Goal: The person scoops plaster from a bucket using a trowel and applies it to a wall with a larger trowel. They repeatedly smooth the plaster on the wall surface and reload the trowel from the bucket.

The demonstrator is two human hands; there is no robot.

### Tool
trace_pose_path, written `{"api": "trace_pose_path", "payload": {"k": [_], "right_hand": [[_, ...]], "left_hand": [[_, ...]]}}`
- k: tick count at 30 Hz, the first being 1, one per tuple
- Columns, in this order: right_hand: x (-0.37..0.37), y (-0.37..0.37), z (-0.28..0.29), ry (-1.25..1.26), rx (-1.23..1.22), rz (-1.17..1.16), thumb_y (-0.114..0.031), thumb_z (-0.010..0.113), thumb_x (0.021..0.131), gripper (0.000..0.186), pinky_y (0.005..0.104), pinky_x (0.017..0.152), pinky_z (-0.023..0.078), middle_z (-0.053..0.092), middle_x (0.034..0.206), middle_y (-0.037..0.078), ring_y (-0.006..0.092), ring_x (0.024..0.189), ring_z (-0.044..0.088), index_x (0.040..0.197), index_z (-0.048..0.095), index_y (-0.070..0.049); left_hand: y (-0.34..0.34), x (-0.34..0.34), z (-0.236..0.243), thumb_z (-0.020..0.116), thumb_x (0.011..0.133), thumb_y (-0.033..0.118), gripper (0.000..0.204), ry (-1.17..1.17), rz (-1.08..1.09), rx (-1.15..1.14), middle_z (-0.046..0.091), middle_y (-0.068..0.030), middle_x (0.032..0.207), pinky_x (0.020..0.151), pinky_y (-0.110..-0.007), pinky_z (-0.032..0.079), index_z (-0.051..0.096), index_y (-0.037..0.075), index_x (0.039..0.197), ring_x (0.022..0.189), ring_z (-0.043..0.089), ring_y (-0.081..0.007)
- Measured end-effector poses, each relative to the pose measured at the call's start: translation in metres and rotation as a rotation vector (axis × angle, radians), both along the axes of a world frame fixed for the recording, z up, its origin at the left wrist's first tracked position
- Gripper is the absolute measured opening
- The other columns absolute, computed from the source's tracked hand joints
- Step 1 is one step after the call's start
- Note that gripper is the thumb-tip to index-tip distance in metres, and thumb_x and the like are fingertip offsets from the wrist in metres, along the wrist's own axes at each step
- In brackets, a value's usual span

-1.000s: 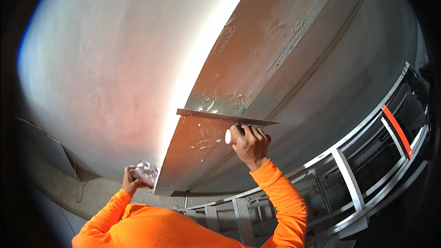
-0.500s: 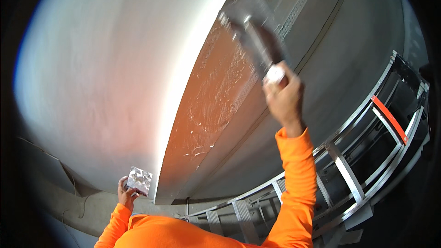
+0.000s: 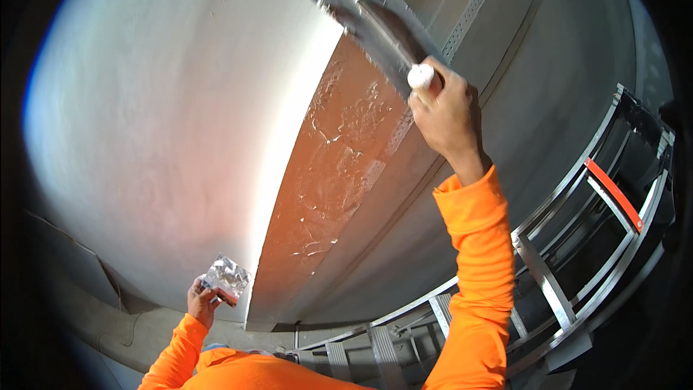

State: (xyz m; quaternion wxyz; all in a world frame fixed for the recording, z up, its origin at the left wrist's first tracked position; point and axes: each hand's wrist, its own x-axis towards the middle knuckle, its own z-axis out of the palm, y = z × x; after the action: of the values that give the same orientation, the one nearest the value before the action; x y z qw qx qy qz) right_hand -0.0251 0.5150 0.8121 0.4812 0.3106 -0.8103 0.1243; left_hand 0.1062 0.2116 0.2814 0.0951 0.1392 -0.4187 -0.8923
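Note:
My right hand (image 3: 445,115) grips the handle of a wide steel trowel (image 3: 375,22) high up, its blade over a brown-lit strip (image 3: 325,173) with streaks of wet compound, beside a bright wall edge. Along that strip's right side runs a perforated metal bead (image 3: 469,18). Lower left, my left hand (image 3: 203,302) is closed round a small, compound-smeared metal plate (image 3: 229,274), close to the foot of the pale wall (image 3: 144,123).
An aluminium ladder or frame (image 3: 545,278) with a red bar (image 3: 613,191) curves along the right and bottom of the view. At lower left are a grey board (image 3: 76,263) and a thin cord (image 3: 130,332) near the concrete floor (image 3: 148,336).
My right hand has moved up the strip and turned the trowel from lying crosswise to pointing up and left. The left hand, still holding the plate, has moved slightly lower in view.

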Motion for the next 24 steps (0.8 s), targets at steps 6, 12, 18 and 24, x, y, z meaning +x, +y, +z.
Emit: {"api": "trace_pose_path", "payload": {"k": [6,12,18,24], "right_hand": [[-0.002,0.004,-0.035,-0.166,0.156,-0.054,-0.007,0.070,0.079,0.017,0.0479,0.070,0.054,0.067,0.086,0.021,0.0482,0.089,0.064,0.093,0.060,-0.006],[-0.009,0.021,0.029,-0.167,0.066,0.047,-0.004,0.071,0.078,0.019,0.0380,0.076,0.054,0.070,0.089,0.017,0.0275,0.084,0.069,0.095,0.063,-0.002],[-0.009,0.036,-0.026,-0.543,0.429,0.212,-0.007,0.064,0.083,0.012,0.0447,0.073,0.054,0.067,0.087,0.024,0.0466,0.089,0.066,0.095,0.065,-0.005],[-0.007,0.044,-0.124,-0.690,0.454,0.047,-0.013,0.065,0.088,0.012,0.0496,0.074,0.054,0.070,0.091,0.022,0.0452,0.091,0.068,0.099,0.068,-0.009]], "left_hand": [[0.001,0.010,0.006,0.069,0.084,0.005,0.039,0.001,0.052,0.032,0.065,0.0002,0.109,0.075,-0.033,0.057,0.057,0.012,0.120,0.098,0.066,-0.0154],[0.001,0.002,0.012,0.069,0.084,0.005,0.040,0.050,0.056,-0.038,0.065,0.0017,0.107,0.071,-0.030,0.056,0.057,0.015,0.121,0.095,0.065,-0.0140],[0.000,0.006,-0.001,0.070,0.084,0.008,0.039,-0.009,0.112,0.011,0.064,0.0039,0.106,0.073,-0.030,0.053,0.056,0.017,0.120,0.093,0.065,-0.0120],[-0.001,0.006,-0.028,0.071,0.085,0.011,0.042,0.008,0.125,0.039,0.063,0.0051,0.105,0.074,-0.028,0.051,0.055,0.018,0.124,0.095,0.063,-0.0097]]}}
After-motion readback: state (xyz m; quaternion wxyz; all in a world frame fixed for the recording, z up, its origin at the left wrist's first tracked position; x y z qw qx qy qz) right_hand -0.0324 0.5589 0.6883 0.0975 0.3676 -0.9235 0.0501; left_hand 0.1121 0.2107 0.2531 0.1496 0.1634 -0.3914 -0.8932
